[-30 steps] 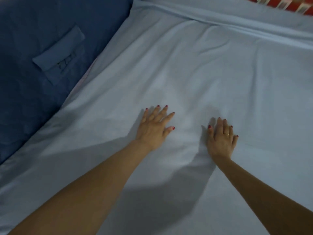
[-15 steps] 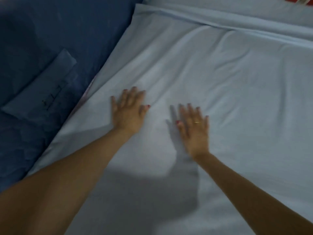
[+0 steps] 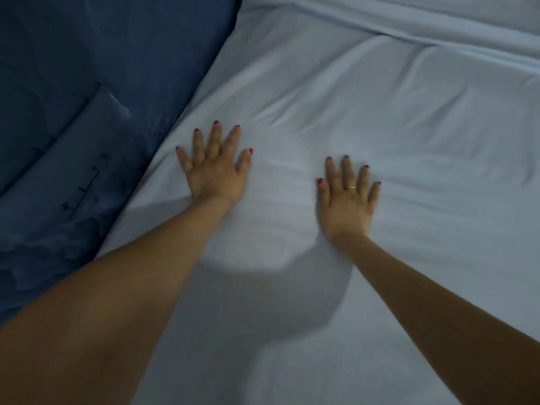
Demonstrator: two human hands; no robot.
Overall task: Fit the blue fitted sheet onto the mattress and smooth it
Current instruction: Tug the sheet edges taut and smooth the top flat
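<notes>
- Two hands lay flat on the sheet (image 3: pixel 394 118), which covered the bed, palms down.
- Left hand (image 3: pixel 214 171) pressed near the sheet's left edge, fingers (image 3: pixel 215 138) straight and spread.
- Right hand (image 3: pixel 346 200) rested apart from it, fingers (image 3: pixel 347 173) straight and slightly spread.
- Shallow creases ran across the sheet between and beyond them.
- Dark blue bedding (image 3: pixel 87 83) lay beside the left edge.

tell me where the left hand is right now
In the head view, the left hand lies flat on the light blue sheet, near its left edge.
</notes>
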